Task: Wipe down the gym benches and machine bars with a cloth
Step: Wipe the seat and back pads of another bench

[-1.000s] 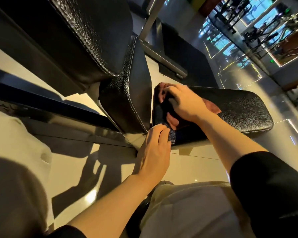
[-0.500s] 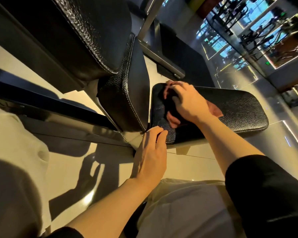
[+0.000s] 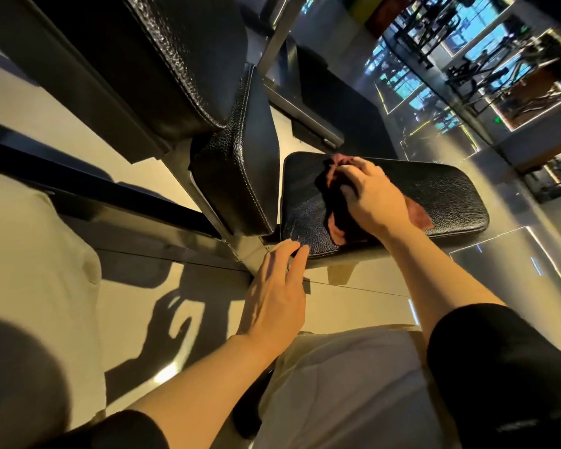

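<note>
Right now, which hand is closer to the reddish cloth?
Right. The right hand presses on the cloth; the left hand rests at the seat pad's near edge, apart.

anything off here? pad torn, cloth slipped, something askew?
Nothing stands out. The flat bench pad shows no tear, the reddish cloth lies bunched on it under the right hand, and the left hand touches the pad's near edge.

Glossy pale floor (image 3: 62, 286) with hard shadows; bright windows (image 3: 460, 43) beyond.
</note>
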`<state>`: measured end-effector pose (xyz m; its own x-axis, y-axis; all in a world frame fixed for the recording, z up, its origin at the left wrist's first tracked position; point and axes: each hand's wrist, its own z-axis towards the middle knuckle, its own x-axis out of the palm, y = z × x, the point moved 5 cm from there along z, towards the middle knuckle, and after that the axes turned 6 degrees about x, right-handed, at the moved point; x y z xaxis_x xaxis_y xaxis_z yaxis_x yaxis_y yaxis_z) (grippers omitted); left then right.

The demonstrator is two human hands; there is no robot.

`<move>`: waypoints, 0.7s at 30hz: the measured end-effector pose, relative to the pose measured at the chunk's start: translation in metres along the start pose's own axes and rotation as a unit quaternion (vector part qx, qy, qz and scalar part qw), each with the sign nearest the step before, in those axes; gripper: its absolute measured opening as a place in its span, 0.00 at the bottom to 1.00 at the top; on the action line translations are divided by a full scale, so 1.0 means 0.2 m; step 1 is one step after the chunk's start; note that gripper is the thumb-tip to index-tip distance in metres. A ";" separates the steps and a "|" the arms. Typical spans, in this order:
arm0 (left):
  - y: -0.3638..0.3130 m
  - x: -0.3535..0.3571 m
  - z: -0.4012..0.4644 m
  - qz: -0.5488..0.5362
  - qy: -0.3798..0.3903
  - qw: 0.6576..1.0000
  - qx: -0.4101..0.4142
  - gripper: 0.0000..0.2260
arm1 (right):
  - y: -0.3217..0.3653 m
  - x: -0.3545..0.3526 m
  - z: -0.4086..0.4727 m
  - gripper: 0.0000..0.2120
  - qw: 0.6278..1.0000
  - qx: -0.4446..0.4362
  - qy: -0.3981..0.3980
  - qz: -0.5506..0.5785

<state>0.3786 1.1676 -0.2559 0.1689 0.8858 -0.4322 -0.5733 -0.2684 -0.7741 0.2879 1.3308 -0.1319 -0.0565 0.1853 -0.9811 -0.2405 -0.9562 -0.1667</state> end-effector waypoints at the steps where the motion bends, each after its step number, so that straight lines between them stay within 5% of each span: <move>1: 0.00 -0.01 -0.01 0.000 0.000 1.000 0.000 0.30 | 0.01 0.00 -0.01 0.18 0.999 0.033 -0.018 -0.001; 9: 0.00 -0.04 -0.07 0.010 0.012 1.000 -0.019 0.28 | 0.35 0.12 -0.28 0.16 0.985 -0.169 0.032 -0.005; 14: 0.00 -0.03 -0.09 -0.015 0.033 0.998 -0.041 0.30 | 0.00 -0.01 -0.14 0.14 0.996 0.039 -0.083 -0.007; 16: 0.01 -0.03 -0.11 -0.032 0.039 0.998 -0.042 0.30 | 0.03 0.01 -0.17 0.15 0.995 0.053 -0.082 -0.021; 21: 0.01 -0.05 -0.12 -0.014 0.069 0.996 -0.053 0.25 | 0.33 0.13 -0.36 0.17 0.989 -0.142 0.026 -0.010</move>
<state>0.3953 1.1484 -0.2650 0.2960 0.8355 -0.4629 -0.4806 -0.2885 -0.8281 0.3398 1.2571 -0.1748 -0.0036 0.2003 -0.9797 0.0417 -0.9788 -0.2003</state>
